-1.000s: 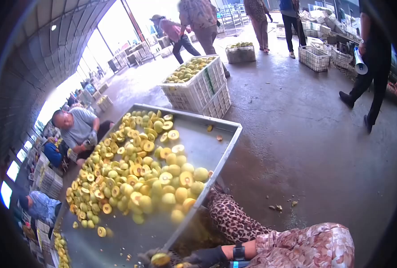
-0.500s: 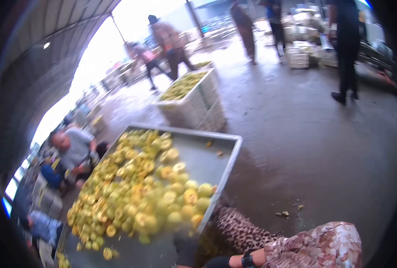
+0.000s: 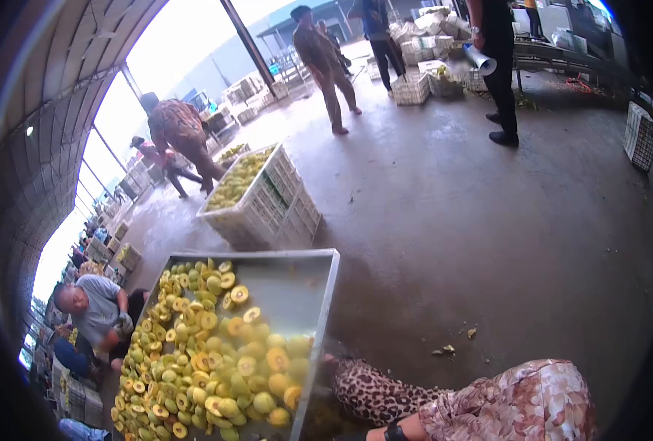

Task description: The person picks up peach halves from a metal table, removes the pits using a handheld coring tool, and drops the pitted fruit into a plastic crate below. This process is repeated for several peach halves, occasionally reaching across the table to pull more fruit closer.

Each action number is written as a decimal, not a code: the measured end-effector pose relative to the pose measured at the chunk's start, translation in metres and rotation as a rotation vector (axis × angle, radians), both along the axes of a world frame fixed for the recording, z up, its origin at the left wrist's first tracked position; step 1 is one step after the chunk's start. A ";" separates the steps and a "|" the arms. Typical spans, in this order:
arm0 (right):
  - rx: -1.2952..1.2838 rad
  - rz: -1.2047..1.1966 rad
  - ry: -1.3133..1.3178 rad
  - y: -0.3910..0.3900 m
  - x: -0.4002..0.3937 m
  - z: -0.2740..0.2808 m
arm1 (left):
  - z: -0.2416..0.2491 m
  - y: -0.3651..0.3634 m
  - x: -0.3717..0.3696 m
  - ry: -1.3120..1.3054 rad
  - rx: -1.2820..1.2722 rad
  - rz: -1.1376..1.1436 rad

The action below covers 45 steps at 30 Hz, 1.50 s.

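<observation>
A metal tray table [image 3: 324,301] stands in front of me, its floor heaped with halved yellow-green fruit [image 3: 187,353]; many cut faces show a brown centre. The fruit near the right rim is blurred. My right arm enters at the bottom, in a floral sleeve [image 3: 514,400] with a dark wristband [image 3: 395,432]. Beyond the wrist, the bottom edge cuts off my right hand, just right of the tray, so its fingers are hidden. My left hand is outside the view. Leopard-print cloth [image 3: 385,389] lies between the tray and my sleeve.
White crates of fruit [image 3: 268,198] stand behind the tray. At left a person in a grey shirt [image 3: 99,298] sits by the tray. Several people stand or walk further back, one holding a megaphone [image 3: 481,60]. Scraps [image 3: 444,350] lie on the wet floor [image 3: 444,242].
My view has turned, so the tray and crates sit further left and lower. The dark shape at the tray's near edge and most of my right hand have left the frame.
</observation>
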State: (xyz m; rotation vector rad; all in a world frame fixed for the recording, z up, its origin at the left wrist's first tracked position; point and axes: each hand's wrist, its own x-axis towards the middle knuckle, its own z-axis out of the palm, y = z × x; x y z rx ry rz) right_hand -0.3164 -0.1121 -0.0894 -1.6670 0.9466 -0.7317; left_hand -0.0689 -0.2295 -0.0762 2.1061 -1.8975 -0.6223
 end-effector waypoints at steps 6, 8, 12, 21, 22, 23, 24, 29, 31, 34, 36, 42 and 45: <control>-0.069 -0.049 -0.268 -0.004 -0.003 0.018 | 0.095 0.095 -0.035 -0.041 -0.698 -0.479; -0.108 -0.126 -0.475 -0.003 0.014 0.006 | 0.073 0.114 -0.031 0.341 -0.542 -0.219; 0.059 -0.063 -0.421 0.011 0.015 0.029 | 0.062 0.124 -0.070 1.767 -0.190 0.257; 0.177 -0.026 -0.407 0.002 0.023 0.024 | 0.056 0.122 -0.079 1.657 -0.248 0.238; 0.220 -0.030 -0.440 0.001 0.024 0.022 | 0.062 0.121 -0.082 1.559 -0.272 0.198; 0.261 -0.032 -0.474 0.000 0.023 0.021 | 0.064 0.122 -0.083 1.460 -0.296 0.158; 0.233 -0.034 -0.458 0.000 0.023 0.021 | 0.063 0.124 -0.081 1.394 -0.304 0.114; 0.066 0.027 -0.220 0.002 0.019 0.036 | 0.062 0.133 -0.068 1.190 -0.315 0.238; -0.019 0.028 -0.160 0.005 0.022 0.027 | 0.062 0.138 -0.065 1.104 -0.299 0.318; -0.122 -0.012 -0.099 0.004 0.021 0.027 | 0.062 0.142 -0.062 1.091 -0.271 0.416; -0.176 -0.020 -0.042 0.005 0.021 0.028 | 0.065 0.145 -0.066 1.088 -0.268 0.454; -0.190 0.049 0.089 0.006 0.021 0.031 | 0.064 0.148 -0.065 1.109 -0.175 0.502; -0.120 0.095 0.098 0.008 0.021 0.032 | 0.059 0.148 -0.068 1.148 -0.211 0.548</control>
